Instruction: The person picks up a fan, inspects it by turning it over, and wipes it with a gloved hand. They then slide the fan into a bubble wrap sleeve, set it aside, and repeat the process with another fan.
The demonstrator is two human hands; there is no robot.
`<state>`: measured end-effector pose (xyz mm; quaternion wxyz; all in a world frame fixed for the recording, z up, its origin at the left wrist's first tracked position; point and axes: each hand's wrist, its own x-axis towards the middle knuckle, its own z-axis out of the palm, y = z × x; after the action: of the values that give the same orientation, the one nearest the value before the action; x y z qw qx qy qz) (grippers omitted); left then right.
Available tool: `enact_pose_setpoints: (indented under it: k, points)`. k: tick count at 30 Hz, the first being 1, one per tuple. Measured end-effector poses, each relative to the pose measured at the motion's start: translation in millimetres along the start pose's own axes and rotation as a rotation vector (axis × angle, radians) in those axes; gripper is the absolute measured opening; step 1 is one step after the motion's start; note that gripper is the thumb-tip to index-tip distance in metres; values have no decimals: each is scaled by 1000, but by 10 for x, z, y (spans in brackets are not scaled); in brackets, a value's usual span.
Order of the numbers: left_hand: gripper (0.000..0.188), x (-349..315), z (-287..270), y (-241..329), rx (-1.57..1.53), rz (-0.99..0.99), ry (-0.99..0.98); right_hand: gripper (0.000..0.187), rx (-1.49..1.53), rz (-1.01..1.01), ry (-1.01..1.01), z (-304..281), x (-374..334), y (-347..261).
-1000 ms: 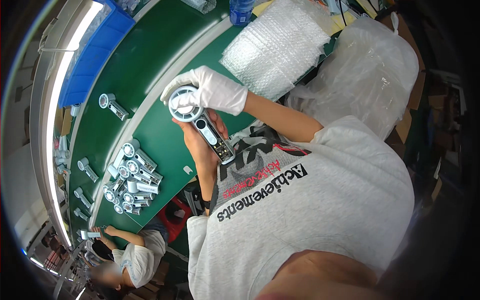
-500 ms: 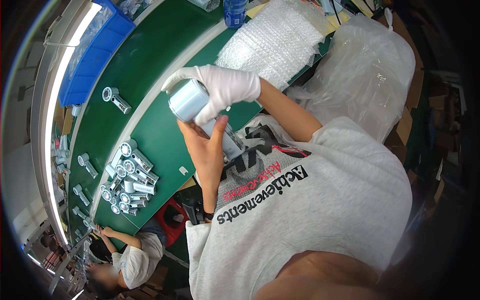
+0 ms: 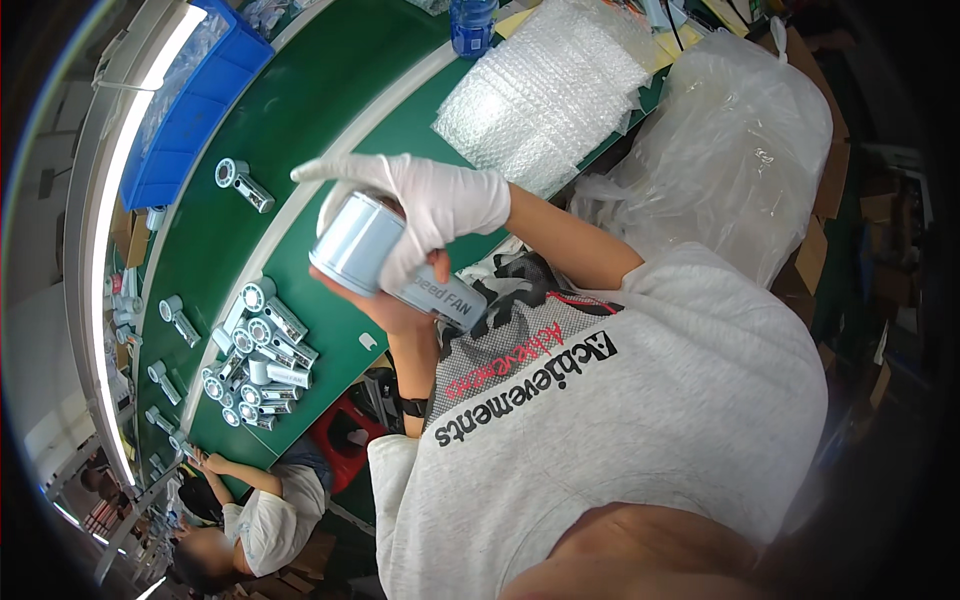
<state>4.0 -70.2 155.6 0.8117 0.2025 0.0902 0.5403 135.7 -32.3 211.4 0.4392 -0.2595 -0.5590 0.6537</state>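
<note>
A light blue handheld fan [image 3: 352, 245] with a thick round head is held in front of my chest, tilted, its handle sloping down toward my shirt. My right hand [image 3: 432, 208], in a white glove, wraps the fan from above where head and handle meet, its index finger stretched past the head. Beneath the fan my bare left hand [image 3: 400, 318] supports it; most of the palm and fingers is hidden behind the fan. Dark printed lettering shows on the handle's upturned side.
Several similar fans [image 3: 262, 350] lie piled on the green table [image 3: 345, 310], with more along its far strip. Bubble wrap sheets [image 3: 545, 95] are stacked at the upper right beside a large clear plastic bag [image 3: 720, 150]. A blue bin [image 3: 185, 120] stands far left; a co-worker [image 3: 275, 515] sits lower left.
The fan has moved left and down and been turned, so the printed side of its handle now faces up. My left hand has gone from the handle's side to underneath.
</note>
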Motion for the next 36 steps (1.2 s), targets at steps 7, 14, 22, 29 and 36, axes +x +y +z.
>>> enact_pose_setpoints:
  k: [7, 14, 22, 29, 36]
  points:
    - [66, 196, 52, -26, 130, -181, 828, 66, -566, -316, 87, -75, -141, 313]
    - [70, 403, -260, 65, -89, 124, 173, 66, 122, -107, 436, 425, -494, 261]
    - [62, 708, -214, -35, 655, 248, 339, 46, -760, 541, 478, 184, -390, 423]
    - [55, 754, -984, -1058, -567, -175, -137, 33, 603, 421, 372, -41, -389, 408]
    - [28, 147, -1545, -1730, 1843, 341, -707, 41, 887, 280, 759, -127, -360, 181]
